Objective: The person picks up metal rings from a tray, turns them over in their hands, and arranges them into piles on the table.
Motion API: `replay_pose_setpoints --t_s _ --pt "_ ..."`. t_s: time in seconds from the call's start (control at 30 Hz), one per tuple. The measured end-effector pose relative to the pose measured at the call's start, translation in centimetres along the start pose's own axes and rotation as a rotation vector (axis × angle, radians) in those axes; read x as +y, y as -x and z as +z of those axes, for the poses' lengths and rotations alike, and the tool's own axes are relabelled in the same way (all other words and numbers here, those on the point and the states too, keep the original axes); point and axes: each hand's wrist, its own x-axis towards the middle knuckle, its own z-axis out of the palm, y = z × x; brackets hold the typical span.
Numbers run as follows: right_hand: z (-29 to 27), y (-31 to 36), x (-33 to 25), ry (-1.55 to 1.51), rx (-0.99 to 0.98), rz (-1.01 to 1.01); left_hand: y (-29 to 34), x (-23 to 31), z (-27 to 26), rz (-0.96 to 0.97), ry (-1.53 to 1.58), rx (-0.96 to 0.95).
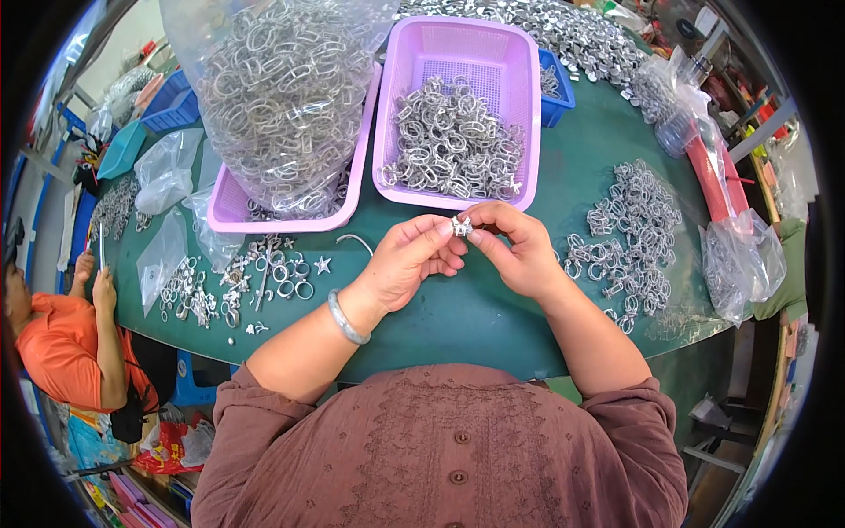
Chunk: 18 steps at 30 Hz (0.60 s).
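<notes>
Between the fingertips of both hands is a small silver metal piece, its outline knobbly and partly covered by the fingers. My left hand pinches it from the left, with a grey bangle on that wrist. From the other side my right hand grips it between thumb and forefinger. Just beyond the hands stands a lilac plastic basket, partly filled with silver metal rings. Loose ring-shaped pieces lie heaped on the green table to the right.
A clear bag full of rings rests in a second lilac basket. Scattered rings and a star-shaped piece lie left on the green table. A blue bin stands behind. Another person works at left.
</notes>
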Motion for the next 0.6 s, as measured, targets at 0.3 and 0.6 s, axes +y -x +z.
replay_pose_setpoints --t_s 0.3,0.6 --pt "-0.06 -0.03 -0.18 0.016 0.003 0.028 -0.03 0.02 -0.02 -0.011 0.002 0.001" --pt "-0.25 0.13 -0.64 0.019 -0.041 0.107 -0.14 -0.4 -0.34 -0.018 -0.009 -0.014"
